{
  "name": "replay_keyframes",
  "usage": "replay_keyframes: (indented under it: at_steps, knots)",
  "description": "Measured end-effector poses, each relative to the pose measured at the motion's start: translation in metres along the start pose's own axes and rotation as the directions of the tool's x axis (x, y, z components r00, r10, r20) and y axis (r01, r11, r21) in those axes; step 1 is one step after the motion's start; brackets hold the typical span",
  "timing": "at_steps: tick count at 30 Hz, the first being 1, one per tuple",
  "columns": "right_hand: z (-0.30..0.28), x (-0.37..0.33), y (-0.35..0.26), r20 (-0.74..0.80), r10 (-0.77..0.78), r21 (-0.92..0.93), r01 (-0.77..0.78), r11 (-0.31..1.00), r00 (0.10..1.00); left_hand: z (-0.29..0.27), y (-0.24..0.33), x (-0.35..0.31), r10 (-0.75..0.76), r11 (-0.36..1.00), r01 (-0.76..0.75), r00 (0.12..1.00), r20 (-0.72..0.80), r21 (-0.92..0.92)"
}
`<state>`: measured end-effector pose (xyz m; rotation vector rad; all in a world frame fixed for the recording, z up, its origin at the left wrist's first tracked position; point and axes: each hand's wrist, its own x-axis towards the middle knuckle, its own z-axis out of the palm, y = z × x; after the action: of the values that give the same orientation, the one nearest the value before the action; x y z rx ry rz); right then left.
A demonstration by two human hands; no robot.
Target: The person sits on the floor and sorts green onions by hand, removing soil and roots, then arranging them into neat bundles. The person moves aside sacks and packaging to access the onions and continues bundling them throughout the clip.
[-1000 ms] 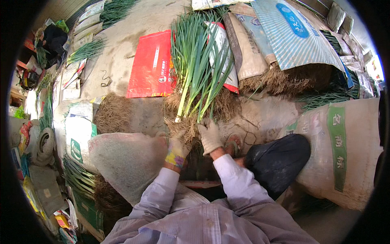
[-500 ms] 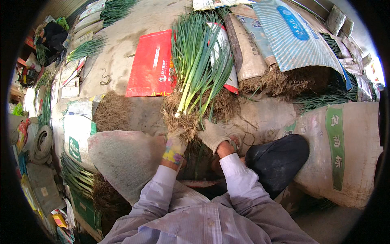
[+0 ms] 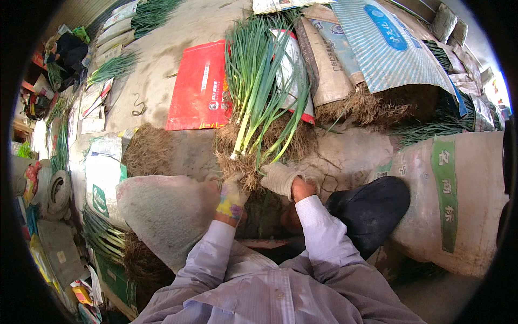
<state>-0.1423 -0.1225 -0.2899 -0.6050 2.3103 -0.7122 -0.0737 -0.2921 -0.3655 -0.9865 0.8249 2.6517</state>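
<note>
A bunch of green onions (image 3: 249, 102) lies in front of me, leaves pointing away and matted brown roots (image 3: 245, 171) toward me. My left hand (image 3: 233, 197), in a glove with a yellow and purple patterned cuff, is closed on the near end of the roots. On the right side of the same roots, my right hand (image 3: 281, 180) in a pale knit glove has its fingers curled in at the base of the stalks. Its fingertips are partly hidden by roots. Beneath the bunch are a red sack (image 3: 195, 89) and a white sack with a red edge (image 3: 291, 81).
More onion bundles under a blue-striped sack (image 3: 386, 51) lie at the far right. A large beige sack with a green band (image 3: 415, 183) stands beside my right knee. Left are a root pile (image 3: 148, 151) and another onion bundle (image 3: 105, 235). A person (image 3: 70, 56) is at the far left.
My right hand has turned and its fingers have curled in more, with the wrist shifted slightly right. The right-hand onion stalks lie a little differently. My left hand has hardly moved.
</note>
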Motion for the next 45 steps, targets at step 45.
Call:
replay_keyframes:
  at_steps: [45]
  knots:
    - [-0.08,-0.08,0.034,-0.86,-0.295,0.503,0.604,-0.618,0.416,0.014,0.019,-0.003,0.019,0.994,-0.014,0.999,0.04,-0.109]
